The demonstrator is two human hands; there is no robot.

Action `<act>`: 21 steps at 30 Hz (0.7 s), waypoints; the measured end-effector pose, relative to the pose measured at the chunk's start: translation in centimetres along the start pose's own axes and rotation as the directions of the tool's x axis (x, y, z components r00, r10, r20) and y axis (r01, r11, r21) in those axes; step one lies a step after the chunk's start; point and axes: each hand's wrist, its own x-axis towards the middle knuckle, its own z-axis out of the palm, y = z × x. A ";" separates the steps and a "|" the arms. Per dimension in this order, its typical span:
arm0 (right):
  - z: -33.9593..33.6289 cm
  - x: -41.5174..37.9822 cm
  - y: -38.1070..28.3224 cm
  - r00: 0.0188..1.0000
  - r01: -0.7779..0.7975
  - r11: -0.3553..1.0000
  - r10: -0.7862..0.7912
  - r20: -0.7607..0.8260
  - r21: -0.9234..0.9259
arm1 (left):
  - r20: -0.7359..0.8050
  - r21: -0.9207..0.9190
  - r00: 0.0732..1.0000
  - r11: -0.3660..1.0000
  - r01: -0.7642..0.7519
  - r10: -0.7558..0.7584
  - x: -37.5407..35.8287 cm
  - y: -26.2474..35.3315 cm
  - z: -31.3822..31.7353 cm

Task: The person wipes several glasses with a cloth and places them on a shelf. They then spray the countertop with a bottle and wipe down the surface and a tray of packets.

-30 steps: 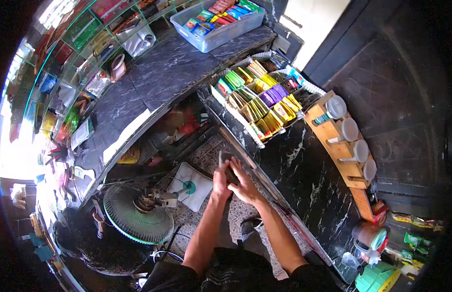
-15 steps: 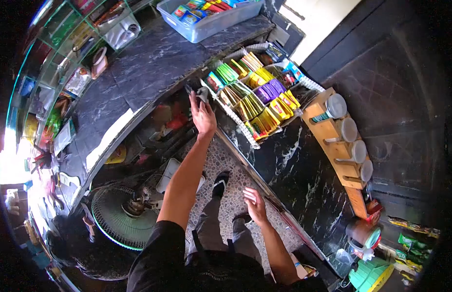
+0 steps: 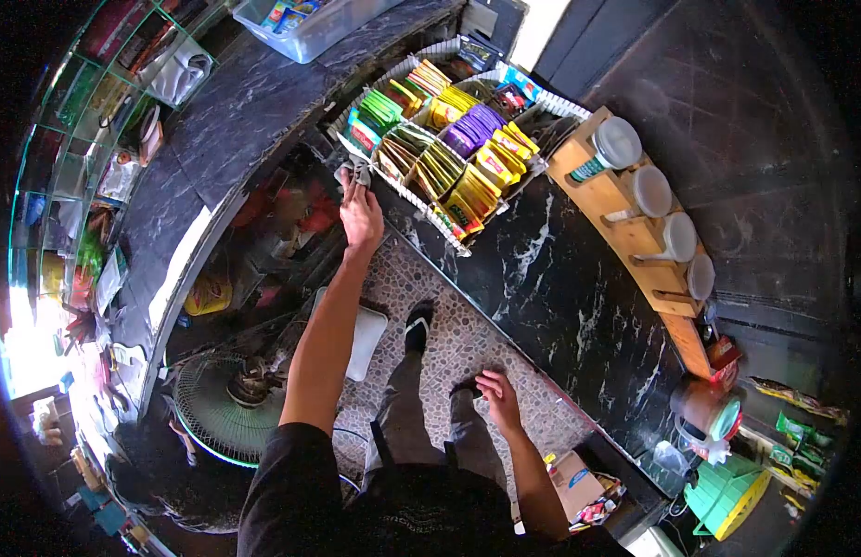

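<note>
Cloth (image 3: 354, 173) — a small grey piece — sits at the tips of the left hand's (image 3: 360, 215) fingers (image 3: 350, 188), which close on it; the arm is stretched far forward. The cloth lies just short of the near corner of the sachet tray (image 3: 417, 210), at the edge of the black marble table (image 3: 560, 288); whether it touches the tray I cannot tell. Beyond the fingers stand rows of green, yellow and purple sachets (image 3: 449, 148). The right hand (image 3: 500, 397) hangs low beside the table's front edge, fingers loosely spread, holding nothing. Well right of both hands is a wooden rack (image 3: 635, 223) with lidded jars. Below the left arm — a fan (image 3: 226, 408) on the pebbled floor.
</note>
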 end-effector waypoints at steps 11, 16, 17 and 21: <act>2.7 4.1 -15.6 0.872 0.462 0.747 -0.479 0.095 -0.478 | -0.147 -0.067 0.978 0.988 0.140 -0.148 0.7 -0.6 -0.1; 7.9 12.7 -25.6 0.467 0.767 0.182 -0.816 0.341 -0.615 | -0.261 -0.481 0.781 0.778 0.404 -0.568 1.4 -1.4 -0.6; 9.0 14.3 -27.0 0.430 0.767 0.100 -0.814 0.392 -0.633 | -0.268 -0.479 0.780 0.781 0.401 -0.565 1.3 -1.7 -0.8; 13.6 19.6 -30.0 0.343 0.708 -0.195 -0.746 0.571 -0.679 | -0.202 -0.479 0.900 0.840 0.254 -0.387 0.2 -0.4 -1.9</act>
